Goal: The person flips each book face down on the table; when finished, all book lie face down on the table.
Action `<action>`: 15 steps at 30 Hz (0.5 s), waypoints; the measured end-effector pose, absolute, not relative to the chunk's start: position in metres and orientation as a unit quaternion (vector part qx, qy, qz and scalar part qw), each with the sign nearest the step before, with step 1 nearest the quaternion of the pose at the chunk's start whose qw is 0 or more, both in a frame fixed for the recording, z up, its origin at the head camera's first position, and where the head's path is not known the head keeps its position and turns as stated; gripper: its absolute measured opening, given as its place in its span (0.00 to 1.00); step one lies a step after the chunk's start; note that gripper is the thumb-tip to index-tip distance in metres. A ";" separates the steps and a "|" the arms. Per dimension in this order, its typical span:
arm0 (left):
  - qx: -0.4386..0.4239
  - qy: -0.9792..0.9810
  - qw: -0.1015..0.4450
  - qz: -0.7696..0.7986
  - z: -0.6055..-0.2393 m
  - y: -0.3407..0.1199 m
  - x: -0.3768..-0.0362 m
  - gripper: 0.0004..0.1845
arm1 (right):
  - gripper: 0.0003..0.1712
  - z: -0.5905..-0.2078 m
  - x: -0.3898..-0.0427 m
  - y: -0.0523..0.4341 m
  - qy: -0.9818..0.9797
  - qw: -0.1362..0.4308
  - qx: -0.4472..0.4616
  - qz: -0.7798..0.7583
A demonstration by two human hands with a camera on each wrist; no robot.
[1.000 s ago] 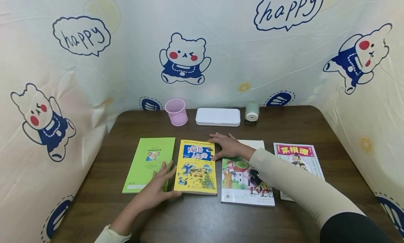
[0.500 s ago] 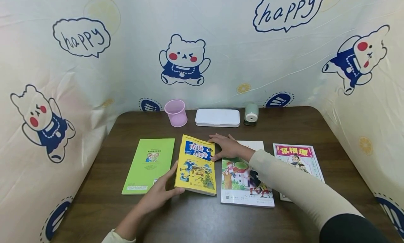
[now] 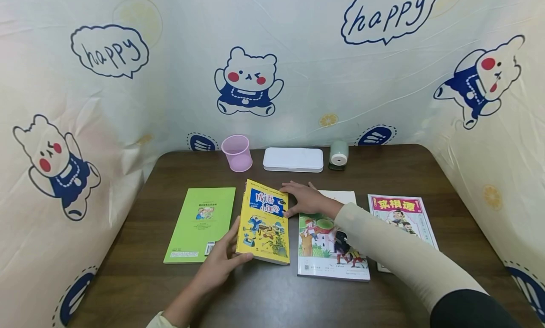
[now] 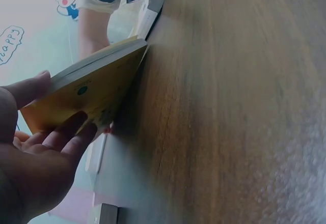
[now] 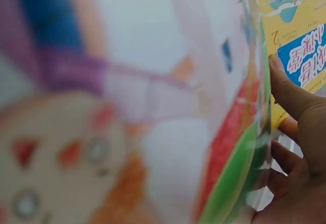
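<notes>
In the head view a yellow book [image 3: 264, 224] is tilted, its left side raised off the brown table. My left hand [image 3: 219, 259] holds its lower left edge. The left wrist view shows the thumb [image 4: 33, 89] at the book's edge and the fingers [image 4: 63, 132] against its underside. At the upper right corner of the book my right hand [image 3: 308, 199] grips the edge. Seen from the right wrist, the thumb [image 5: 288, 84] lies on the yellow cover [image 5: 285, 25], with a finger behind the edge.
A green book [image 3: 200, 228] lies to the left. A white illustrated book [image 3: 332, 257] lies partly under the right forearm, and a pink-titled book [image 3: 400, 209] farther right. Along the back stand a pink cup [image 3: 237, 153], a white case [image 3: 293, 159] and a pale green device [image 3: 338, 154].
The left hand has slid its fingers under the yellow book's left side and raised it, so the book now slants. The right hand has stayed at the upper right corner.
</notes>
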State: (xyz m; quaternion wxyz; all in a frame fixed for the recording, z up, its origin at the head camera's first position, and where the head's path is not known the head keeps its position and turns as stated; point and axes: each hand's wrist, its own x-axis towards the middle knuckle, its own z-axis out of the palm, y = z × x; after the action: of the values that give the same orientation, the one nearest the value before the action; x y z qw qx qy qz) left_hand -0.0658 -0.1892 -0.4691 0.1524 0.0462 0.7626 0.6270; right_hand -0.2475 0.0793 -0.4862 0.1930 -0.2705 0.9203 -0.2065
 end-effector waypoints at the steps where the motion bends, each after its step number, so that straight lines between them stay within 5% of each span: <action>1: 0.047 0.761 0.151 0.630 -0.469 -0.189 -0.066 0.56 | 0.51 -0.485 -0.247 0.078 0.921 0.194 -0.268 -0.204; 15: 0.040 0.757 0.121 0.641 -0.461 -0.182 -0.062 0.54 | 0.49 -0.470 -0.244 0.057 0.913 0.191 -0.272 -0.237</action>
State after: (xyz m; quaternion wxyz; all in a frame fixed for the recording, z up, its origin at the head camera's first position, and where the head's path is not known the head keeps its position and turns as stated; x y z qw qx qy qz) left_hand -0.0616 -0.1821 -0.4611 0.1209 0.0400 0.7567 0.6413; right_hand -0.2436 0.0569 -0.4704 0.1910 -0.2717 0.9131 -0.2368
